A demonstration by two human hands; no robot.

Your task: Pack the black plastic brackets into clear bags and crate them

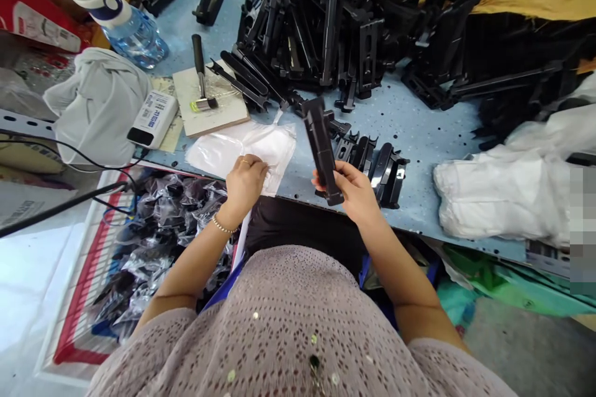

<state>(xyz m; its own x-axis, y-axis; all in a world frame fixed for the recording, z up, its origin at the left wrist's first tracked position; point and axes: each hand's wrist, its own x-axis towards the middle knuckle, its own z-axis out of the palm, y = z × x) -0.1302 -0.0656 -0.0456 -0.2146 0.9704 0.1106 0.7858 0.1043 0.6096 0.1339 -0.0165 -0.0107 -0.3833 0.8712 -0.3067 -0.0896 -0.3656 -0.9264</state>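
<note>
My right hand (pixel 356 189) grips the lower end of a long black plastic part (pixel 320 146), which stands tilted up above the table's front edge. My left hand (pixel 246 183) has its fingers pinched together at the right side of a stack of clear plastic bags (pixel 233 142); the bag edge runs under the fingertips. Just right of the held part, several similar black parts (pixel 388 173) lie side by side near the edge. Behind them a large heap of black plastic parts (pixel 326 25) covers the back of the table.
A brush (pixel 201 74) lies on a board (pixel 209 118) at the left, near a white device (pixel 153 119), a grey cloth (pixel 97 105) and a water bottle (pixel 135 37). White bundles (pixel 493 192) sit at the right. Below left stands a basket (pixel 84 285) of bagged parts.
</note>
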